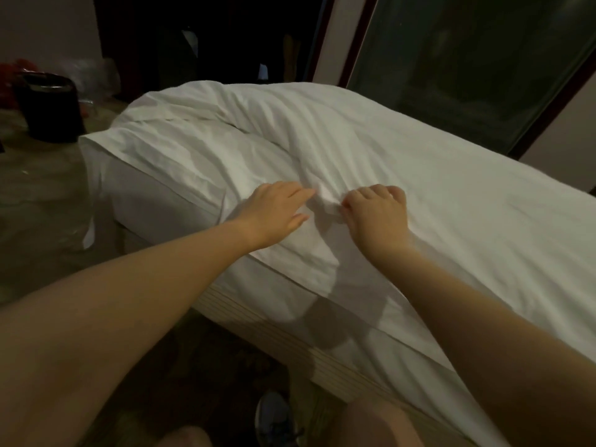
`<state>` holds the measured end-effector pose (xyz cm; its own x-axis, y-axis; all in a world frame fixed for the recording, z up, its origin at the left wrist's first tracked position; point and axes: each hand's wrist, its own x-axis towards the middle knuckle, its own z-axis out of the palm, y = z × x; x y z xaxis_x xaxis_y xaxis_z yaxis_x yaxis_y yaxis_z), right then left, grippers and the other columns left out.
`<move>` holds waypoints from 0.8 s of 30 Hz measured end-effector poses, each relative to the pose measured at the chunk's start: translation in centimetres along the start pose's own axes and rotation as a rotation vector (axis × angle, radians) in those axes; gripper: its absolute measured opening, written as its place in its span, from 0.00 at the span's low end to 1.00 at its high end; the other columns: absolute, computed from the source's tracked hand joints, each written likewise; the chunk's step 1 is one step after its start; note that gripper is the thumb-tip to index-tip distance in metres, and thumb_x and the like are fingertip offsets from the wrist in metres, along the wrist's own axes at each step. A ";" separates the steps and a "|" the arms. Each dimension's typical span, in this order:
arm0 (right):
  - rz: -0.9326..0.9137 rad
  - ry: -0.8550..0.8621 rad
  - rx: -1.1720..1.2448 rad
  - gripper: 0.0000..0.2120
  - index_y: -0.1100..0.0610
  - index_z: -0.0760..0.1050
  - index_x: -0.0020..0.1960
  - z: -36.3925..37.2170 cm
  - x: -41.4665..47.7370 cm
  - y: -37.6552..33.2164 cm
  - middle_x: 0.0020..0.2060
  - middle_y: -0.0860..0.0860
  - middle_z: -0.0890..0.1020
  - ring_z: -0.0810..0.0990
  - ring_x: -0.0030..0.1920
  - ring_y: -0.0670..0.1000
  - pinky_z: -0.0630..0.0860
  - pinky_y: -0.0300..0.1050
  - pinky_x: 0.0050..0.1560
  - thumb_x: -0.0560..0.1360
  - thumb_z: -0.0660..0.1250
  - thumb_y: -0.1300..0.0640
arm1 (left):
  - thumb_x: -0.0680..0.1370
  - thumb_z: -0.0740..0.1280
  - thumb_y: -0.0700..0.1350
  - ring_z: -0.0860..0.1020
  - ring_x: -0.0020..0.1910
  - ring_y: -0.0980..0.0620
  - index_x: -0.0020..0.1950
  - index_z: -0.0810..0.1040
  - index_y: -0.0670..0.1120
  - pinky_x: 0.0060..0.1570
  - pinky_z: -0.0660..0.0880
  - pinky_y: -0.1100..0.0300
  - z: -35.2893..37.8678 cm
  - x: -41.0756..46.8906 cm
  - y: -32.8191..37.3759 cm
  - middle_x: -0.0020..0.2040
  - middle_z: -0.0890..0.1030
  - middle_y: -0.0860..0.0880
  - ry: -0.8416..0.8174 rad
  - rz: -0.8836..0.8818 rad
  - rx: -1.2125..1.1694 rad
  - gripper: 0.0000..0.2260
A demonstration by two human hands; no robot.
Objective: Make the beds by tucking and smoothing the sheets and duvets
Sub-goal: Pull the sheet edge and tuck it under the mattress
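Note:
A white duvet (371,150) lies rumpled across the bed, bunched into a long ridge toward the far end. Under it a white sheet (154,156) covers the mattress (145,201) and shows at the left. My left hand (274,211) lies flat on the duvet near the bed's near edge, fingers straight and pointing right. My right hand (374,214) is just beside it, fingers curled and pinching a fold of the duvet. The two hands are a few centimetres apart, with a raised crease between them.
A black bin (48,104) stands on the floor at the left, with red items behind it. A dark glass panel (467,59) rises beyond the bed. The bed base (290,337) runs along the near side. My shoe (277,417) and knees are at the bottom.

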<state>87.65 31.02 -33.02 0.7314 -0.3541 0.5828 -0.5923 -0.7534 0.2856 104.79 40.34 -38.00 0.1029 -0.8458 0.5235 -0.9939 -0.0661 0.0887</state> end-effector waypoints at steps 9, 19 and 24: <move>0.376 -0.057 0.814 0.13 0.59 0.74 0.40 -2.4 0.1 -0.2 0.32 0.46 0.75 0.72 0.34 0.44 0.65 0.44 0.38 0.81 0.58 0.55 | 0.70 0.66 0.39 0.78 0.39 0.42 0.47 0.79 0.44 0.39 0.70 0.54 -0.4 4.6 2.0 0.42 0.79 0.44 0.393 -0.104 -0.070 0.07; -0.107 0.100 0.037 0.28 0.54 0.72 0.66 0.3 0.9 -2.6 0.62 0.55 0.76 0.74 0.59 0.59 0.69 0.56 0.57 0.66 0.73 0.59 | 0.80 0.60 0.43 0.76 0.43 0.43 0.49 0.77 0.42 0.41 0.68 0.53 -4.1 3.8 -0.6 0.44 0.79 0.44 0.225 -0.115 -0.149 0.08; -0.114 0.165 0.034 0.19 0.54 0.77 0.58 0.0 2.4 -2.5 0.56 0.54 0.79 0.77 0.52 0.59 0.73 0.53 0.49 0.68 0.74 0.57 | 0.79 0.61 0.43 0.76 0.41 0.43 0.48 0.79 0.42 0.41 0.70 0.52 -6.0 2.8 -1.4 0.43 0.81 0.43 0.247 -0.061 -0.113 0.08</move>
<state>90.89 32.10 -32.38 0.7260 -0.1720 0.6658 -0.4950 -0.8028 0.3323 106.76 41.20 -31.56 0.1833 -0.6865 0.7037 -0.9761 -0.0423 0.2131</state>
